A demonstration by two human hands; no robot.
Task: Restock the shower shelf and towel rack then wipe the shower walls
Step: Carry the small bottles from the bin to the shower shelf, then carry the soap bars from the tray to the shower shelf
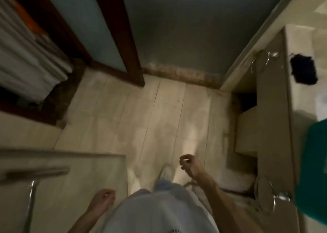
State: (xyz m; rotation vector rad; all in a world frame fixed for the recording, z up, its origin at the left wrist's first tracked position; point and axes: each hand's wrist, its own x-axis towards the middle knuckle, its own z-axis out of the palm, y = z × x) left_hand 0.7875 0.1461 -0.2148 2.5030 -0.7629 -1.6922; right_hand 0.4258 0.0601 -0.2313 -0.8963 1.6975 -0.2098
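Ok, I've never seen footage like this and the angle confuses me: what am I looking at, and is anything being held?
There is no machine here. This single picture comes from a wide-angle camera worn on a person's head, pointing forward and down, so you see their own body from above. The two bare arms at the bottom are theirs. The left hand and the right hand are loosely curled and hold nothing. One shoe shows on the pale tiled floor. At the left edge sits a stack of folded white towels. On the right, a counter carries a metal towel ring on its front and a second ring nearer the person. A dark object lies on top, too blurred to name.
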